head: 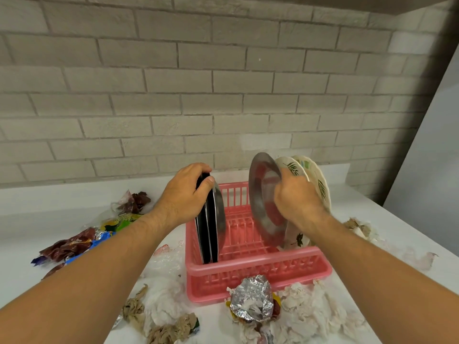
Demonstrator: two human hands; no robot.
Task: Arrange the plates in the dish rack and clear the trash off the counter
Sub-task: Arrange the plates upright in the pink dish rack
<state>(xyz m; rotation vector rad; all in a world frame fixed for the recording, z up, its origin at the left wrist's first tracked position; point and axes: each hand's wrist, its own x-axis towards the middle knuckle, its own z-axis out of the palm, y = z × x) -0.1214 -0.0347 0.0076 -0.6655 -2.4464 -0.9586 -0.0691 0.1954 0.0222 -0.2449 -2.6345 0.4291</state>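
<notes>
Head view shows both hands at the pink dish rack (258,276) on the counter (62,207). Left hand (185,192) curls its fingers over dark plates (211,232) standing upright. Right hand (296,197) grips a tilted steel plate (260,194) beside patterned plates (320,184). Crumpled foil (250,297) lies in front.

dish rack (248,276): 1
steel plates (260,194): 2
black plates (202,232): 2
leaf-print plates (323,189): 2
foil wad (250,296): 1

Likely kitchen: dish rack (258,271), counter (37,207).
</notes>
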